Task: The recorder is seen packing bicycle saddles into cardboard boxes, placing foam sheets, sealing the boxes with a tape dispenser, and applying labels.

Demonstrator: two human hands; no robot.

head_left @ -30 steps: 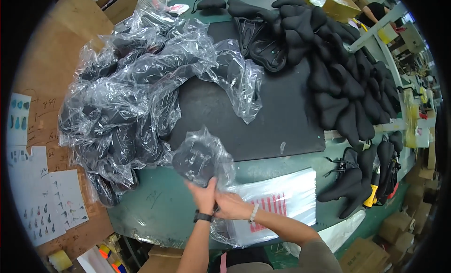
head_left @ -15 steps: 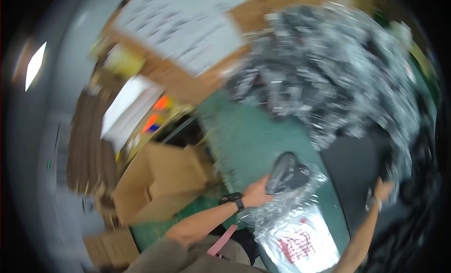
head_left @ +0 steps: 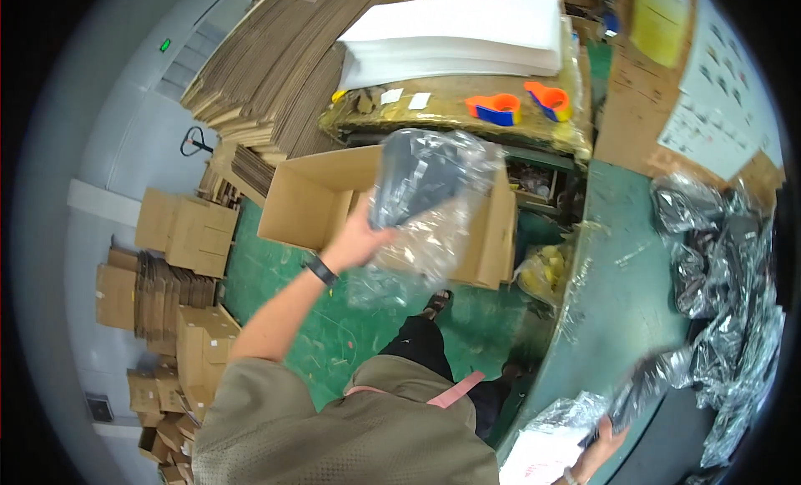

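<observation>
My left hand (head_left: 357, 237) is closed on a clear plastic bag (head_left: 430, 235) with a smooth dark item inside, whose exact kind I cannot make out. The bag hangs in front of and partly over an open cardboard box (head_left: 313, 185), hiding much of its opening. At the lower right, my right hand (head_left: 607, 445) grips the near end of another dark item in clear plastic (head_left: 647, 389), above the green table. Beside that hand lies a white plastic bag with red print (head_left: 534, 456).
Several dark plastic-wrapped items (head_left: 734, 268) are heaped along the right of the green table (head_left: 613, 293). Behind the box, a worktop carries white foam sheets (head_left: 455, 39) and two orange tape dispensers (head_left: 494, 108). Flattened cardboard (head_left: 275, 68) is stacked at the far left; cartons (head_left: 192, 231) stand below it.
The view has swung left. My left hand has carried its bagged dark item from the table to the open box. My right hand now holds another wrapped item from the heap side.
</observation>
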